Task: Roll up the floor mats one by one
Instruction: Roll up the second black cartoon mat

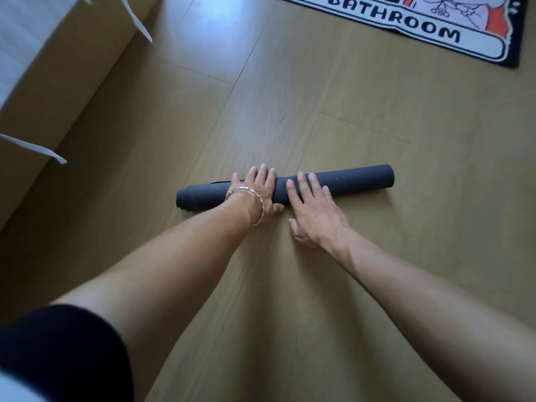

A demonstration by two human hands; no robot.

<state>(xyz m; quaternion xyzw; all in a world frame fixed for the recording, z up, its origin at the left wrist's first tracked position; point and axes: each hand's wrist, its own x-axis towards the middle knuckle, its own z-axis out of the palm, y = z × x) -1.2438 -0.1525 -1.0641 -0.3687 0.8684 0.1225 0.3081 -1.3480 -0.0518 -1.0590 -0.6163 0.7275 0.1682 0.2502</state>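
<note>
A home: wood-plank floor (377, 256), "BATHROOM" mat (406, 27).

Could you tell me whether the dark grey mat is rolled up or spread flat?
Rolled up: the dark grey mat forms a tight cylinder, with the left hand and right hand resting on it.

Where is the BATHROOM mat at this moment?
Head view, top right: the BATHROOM mat lies flat on the wood floor, cut off by the frame, beyond and right of the rolled dark mat.

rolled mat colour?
Dark grey rolled mat, plain, no pattern; head view shows it.
</note>
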